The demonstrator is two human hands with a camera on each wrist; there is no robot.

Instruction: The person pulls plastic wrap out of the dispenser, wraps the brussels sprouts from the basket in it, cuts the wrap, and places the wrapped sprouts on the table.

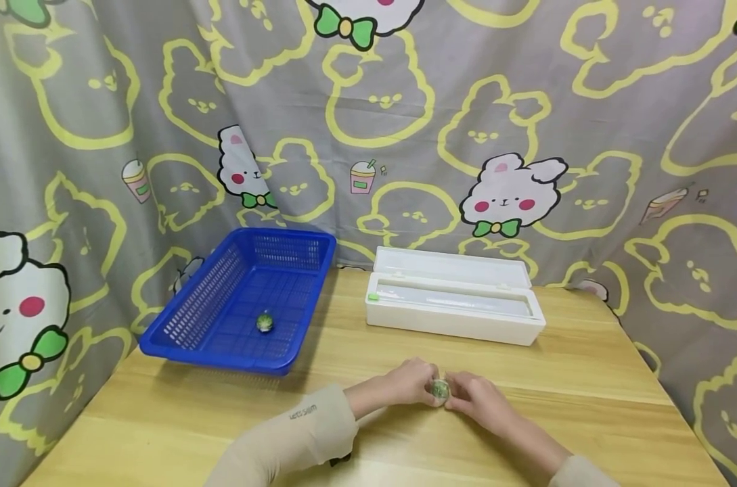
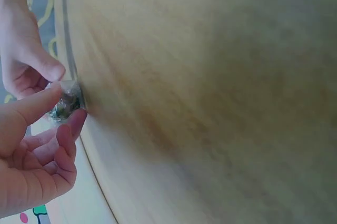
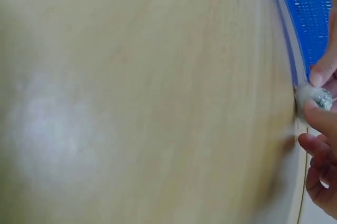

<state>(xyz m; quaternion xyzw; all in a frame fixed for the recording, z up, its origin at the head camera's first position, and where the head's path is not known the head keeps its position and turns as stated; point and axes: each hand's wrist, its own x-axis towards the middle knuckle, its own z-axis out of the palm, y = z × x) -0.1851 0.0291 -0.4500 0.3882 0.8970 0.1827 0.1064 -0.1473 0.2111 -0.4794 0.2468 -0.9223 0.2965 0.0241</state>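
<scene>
A small round green-and-white item in clear plastic film (image 1: 440, 390) is held between both hands, just above the near middle of the table. In the head view my left hand (image 1: 413, 382) pinches it from the left, and my right hand (image 1: 480, 400) grips it from the right. The left wrist view shows the left thumb and a finger on either side of the wrapped item (image 2: 66, 103). From the right wrist, the film around the wrapped item (image 3: 311, 99) looks crumpled and shiny, with both thumbs against it. Its exact kind is hard to make out.
A blue perforated plastic basket (image 1: 222, 358) stands at the left, with a similar small green round item (image 1: 264, 322) inside. Behind the hands lies a long white cling film box (image 1: 453, 323), its lid raised and a green slider (image 1: 373, 297) at its left end. A patterned curtain hangs behind the wooden table.
</scene>
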